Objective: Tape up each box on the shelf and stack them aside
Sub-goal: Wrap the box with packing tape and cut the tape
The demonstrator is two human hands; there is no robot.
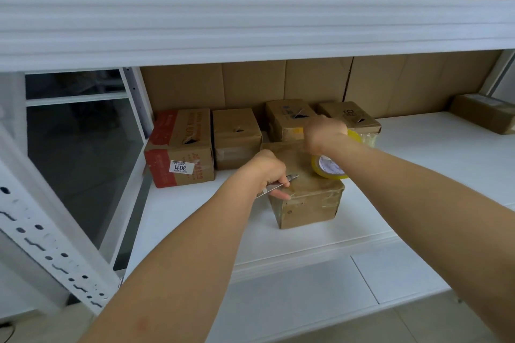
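Five cardboard boxes on shelf [418, 170]: four behind, one box [309, 203] forward. Left hand [271, 172] gripping utility knife [278, 185]; right hand [323, 133] fingers hidden, perhaps pinching tape from one tape roll [328, 168].

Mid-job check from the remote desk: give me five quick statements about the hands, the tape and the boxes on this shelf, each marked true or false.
1. The left hand holds a slim metal cutter at the top edge of the front box. True.
2. A tape roll lies on top of the front box. True.
3. The right hand hangs idle off the shelf. False: it reaches over the far end of the front box, and its grip is hidden from view.
4. The box with the 3011 sticker stands at the right end of the back row. False: it is at the left end.
5. The front box stands on the white shelf board. True.
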